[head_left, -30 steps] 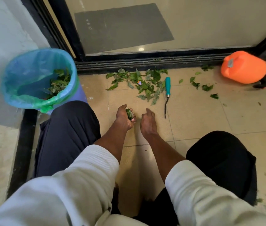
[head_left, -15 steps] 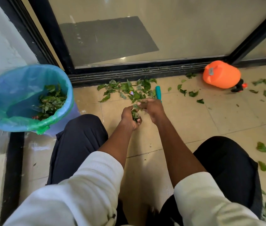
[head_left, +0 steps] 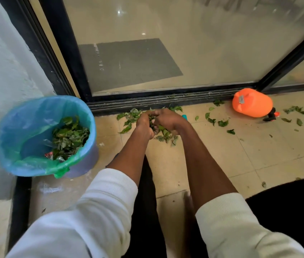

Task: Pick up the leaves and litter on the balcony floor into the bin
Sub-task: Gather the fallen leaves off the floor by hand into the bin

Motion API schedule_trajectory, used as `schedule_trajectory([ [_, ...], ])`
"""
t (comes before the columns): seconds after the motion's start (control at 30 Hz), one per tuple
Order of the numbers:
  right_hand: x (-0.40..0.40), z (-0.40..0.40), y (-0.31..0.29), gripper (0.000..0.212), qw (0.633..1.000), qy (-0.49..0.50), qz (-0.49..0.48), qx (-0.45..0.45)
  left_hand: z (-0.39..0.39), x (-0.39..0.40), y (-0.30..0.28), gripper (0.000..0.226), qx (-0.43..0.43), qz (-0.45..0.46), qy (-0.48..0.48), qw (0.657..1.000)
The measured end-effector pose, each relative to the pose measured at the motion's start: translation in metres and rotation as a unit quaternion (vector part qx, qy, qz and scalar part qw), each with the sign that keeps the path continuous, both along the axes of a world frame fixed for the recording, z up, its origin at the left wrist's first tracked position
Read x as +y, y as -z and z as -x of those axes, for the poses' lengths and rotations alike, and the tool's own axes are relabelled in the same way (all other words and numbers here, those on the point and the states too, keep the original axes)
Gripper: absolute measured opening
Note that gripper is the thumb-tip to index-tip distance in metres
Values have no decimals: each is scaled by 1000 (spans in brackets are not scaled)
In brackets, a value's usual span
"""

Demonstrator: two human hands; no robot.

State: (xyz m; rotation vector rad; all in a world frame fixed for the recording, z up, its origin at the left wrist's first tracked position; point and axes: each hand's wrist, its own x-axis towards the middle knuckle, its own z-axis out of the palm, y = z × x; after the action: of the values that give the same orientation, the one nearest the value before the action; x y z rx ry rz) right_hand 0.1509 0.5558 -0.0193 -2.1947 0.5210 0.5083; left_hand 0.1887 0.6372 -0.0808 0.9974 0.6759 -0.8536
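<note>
Both hands meet over the pile of leaves (head_left: 163,132) beside the sliding-door track (head_left: 166,101): the left hand (head_left: 144,123) has its fingers curled round a clump of green leaves, and the right hand (head_left: 168,120) curls in against it, gathering more. A teal tool handle (head_left: 184,116) peeps out just behind the right wrist. Loose, crumpled leaves lie flat on the matte beige floor tiles (head_left: 231,155). To the left stands the round bin (head_left: 45,135), lined with a glossy blue-green plastic bag and partly filled with leaves and a wrapper. To the right an orange plastic jug (head_left: 252,102) lies on its side, with scattered leaves (head_left: 300,116) beyond it.
</note>
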Motion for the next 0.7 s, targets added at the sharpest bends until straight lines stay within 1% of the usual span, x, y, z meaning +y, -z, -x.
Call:
schedule_trajectory([
  [0.07,-6,-3,4,29,1000,13,-12,-10,-5,-5,3,19,5,6,2,1000],
  [0.2,-9,-3,12,40,996,41,45,-59,-8,-15,7,17,12,16,1,1000],
  [0.27,-11,-4,20,42,993,53,74,-72,-9,-23,11,16,22,16,5,1000],
  [0.4,-9,-2,31,29,975,117,95,-162,-11,-24,15,20,21,19,5,1000],
  [0.47,-12,-1,36,25,968,131,102,-188,-13,-25,17,21,25,26,3,999],
  [0.63,-19,-1,36,32,977,58,109,-171,-15,-27,22,27,27,44,9,999],
  [0.7,-21,-6,43,28,974,83,111,-177,-15,-28,21,32,25,47,9,999],
])
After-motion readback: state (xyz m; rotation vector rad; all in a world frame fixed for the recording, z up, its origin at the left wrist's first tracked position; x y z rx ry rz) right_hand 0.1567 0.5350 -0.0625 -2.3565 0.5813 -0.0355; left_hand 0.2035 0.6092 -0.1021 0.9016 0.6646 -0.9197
